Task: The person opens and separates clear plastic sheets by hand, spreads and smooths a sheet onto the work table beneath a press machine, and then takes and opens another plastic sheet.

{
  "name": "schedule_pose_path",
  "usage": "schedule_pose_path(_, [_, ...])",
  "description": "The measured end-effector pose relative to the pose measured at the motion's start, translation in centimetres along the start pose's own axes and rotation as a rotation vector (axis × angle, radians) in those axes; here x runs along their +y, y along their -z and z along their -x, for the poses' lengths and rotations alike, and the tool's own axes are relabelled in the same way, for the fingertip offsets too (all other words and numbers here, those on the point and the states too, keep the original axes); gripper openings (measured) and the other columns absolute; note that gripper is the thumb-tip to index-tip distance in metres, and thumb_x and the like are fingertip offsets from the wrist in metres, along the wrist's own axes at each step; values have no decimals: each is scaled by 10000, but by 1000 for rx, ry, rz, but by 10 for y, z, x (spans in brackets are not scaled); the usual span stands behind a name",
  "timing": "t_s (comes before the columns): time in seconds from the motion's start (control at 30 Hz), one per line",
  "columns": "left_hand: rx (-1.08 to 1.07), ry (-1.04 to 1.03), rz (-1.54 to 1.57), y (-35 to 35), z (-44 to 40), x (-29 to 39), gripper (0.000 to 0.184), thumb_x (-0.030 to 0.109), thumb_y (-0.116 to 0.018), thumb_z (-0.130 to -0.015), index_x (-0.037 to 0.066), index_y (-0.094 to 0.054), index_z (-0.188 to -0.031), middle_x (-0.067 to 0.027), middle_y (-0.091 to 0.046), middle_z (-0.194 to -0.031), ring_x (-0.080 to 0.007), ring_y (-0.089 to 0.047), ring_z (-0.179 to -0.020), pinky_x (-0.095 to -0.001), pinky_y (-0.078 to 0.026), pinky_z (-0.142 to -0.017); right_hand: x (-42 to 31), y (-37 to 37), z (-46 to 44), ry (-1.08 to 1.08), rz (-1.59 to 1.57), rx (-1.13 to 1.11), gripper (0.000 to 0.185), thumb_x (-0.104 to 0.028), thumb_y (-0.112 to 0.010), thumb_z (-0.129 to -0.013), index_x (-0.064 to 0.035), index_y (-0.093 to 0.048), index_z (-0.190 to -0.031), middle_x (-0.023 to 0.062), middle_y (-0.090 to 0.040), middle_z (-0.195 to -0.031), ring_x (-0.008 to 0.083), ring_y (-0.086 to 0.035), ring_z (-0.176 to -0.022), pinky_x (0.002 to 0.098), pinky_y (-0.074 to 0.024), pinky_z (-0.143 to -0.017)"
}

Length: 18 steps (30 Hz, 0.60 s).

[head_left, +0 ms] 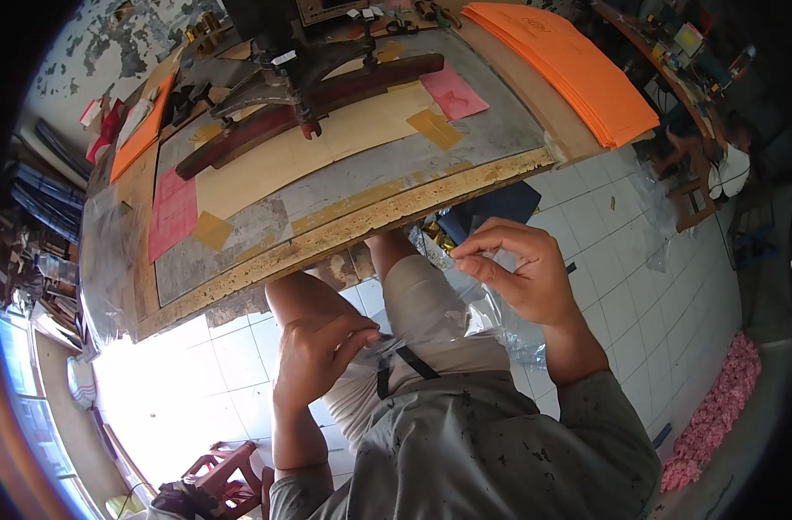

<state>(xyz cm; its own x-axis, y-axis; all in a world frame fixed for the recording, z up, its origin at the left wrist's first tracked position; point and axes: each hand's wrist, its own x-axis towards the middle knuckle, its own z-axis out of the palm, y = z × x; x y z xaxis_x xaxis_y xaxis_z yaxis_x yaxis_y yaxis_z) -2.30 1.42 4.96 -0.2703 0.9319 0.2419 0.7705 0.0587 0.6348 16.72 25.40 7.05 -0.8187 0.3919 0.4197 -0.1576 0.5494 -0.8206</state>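
Observation:
I sit with a sheet of clear plastic film (pixel 487 319) stretched over my lap, its outline hard to follow against the shorts and floor. My left hand (pixel 313 360) is closed in a pinch at the film's left side, above my thigh. Higher and to the right, my right hand (pixel 519 270) also pinches, thumb against forefinger, with the film hanging below it. The exact edges in the fingertips are too transparent to make out. Two dark strips (pixel 417 362) show on my lap by the film.
Ahead stands a worktable (pixel 387 201) with a red metal press bar (pixel 344 91) over a cream sheet (pixel 326 154). An orange paper stack (pixel 569 74) lies at its right. A dark blue item (pixel 500 208) is under the edge. Behind left is a red stool (pixel 227 477); pink material (pixel 717 416) lies right.

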Motion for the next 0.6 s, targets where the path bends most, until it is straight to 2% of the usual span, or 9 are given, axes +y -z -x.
schedule_pose_path(0.37, [33, 17, -15, 0, 7, -5, 117, 216, -816, -895, 107, -774, -892, -34, -767, -792, -253, -702, -591, -364, -530, -561, -2, -5, 1, 2, -26, -3, 84, -56, -754, -949, -3, -757, -1013, 91, -742, -889, 170, -701, -809, 294, -526, -719])
schedule_pose_path(0.5, [38, -3, -14, 1, 8, -6, 135, 224, -822, -889, 98, -772, -897, -42, -771, -805, -251, -712, -613, -363, -535, -568, 1, -9, 2, -4, -72, 13, 80, -66, -738, -963, -7, -758, -1014, 85, -741, -888, 167, -695, -805, 297, -517, -715])
schedule_pose_path(0.6, [59, -22, -6, -1, 9, -8, 149, 227, -826, -884, 90, -771, -901, -45, -774, -813, -249, -720, -627, -362, -538, -573, 2, -7, 1, 8, -55, -20, 79, -13, -714, -952, 35, -738, -1009, 120, -724, -909, 171, -705, -834, 292, -540, -754])
